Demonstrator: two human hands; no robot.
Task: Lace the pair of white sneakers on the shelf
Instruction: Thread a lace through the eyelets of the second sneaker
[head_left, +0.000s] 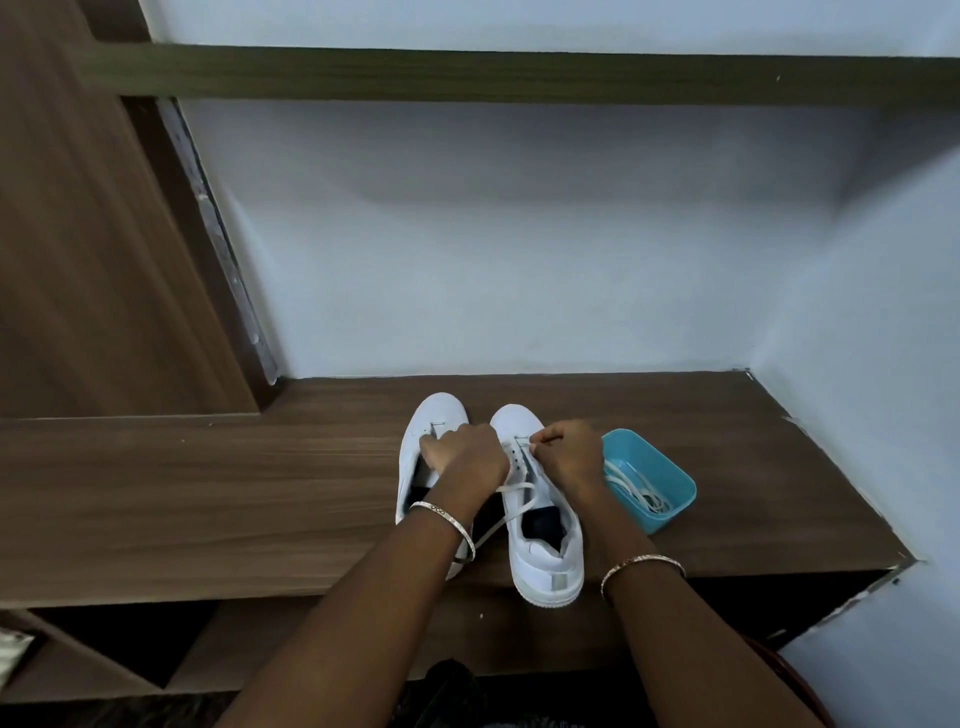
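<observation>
Evidently early in lacing, on the shelf (208, 493) the right fingers (541, 437) pinched the lace (514, 490) at the right sneaker's (545, 564) toe-end eyelets, left fingers (429, 450) curled on the left sneaker (434, 413), hold unclear; next, likely threading the following eyelet.

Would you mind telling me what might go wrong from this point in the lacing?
1. The right sneaker has its heel past the shelf edge; a tug by the right hand, which pinches the lace at the eyelets, might tip it off.
2. The lace's loose end runs under the bangle while the left hand holds the left sneaker; it might snag.
3. The tub sits close beside the right hand and might get knocked.
</observation>
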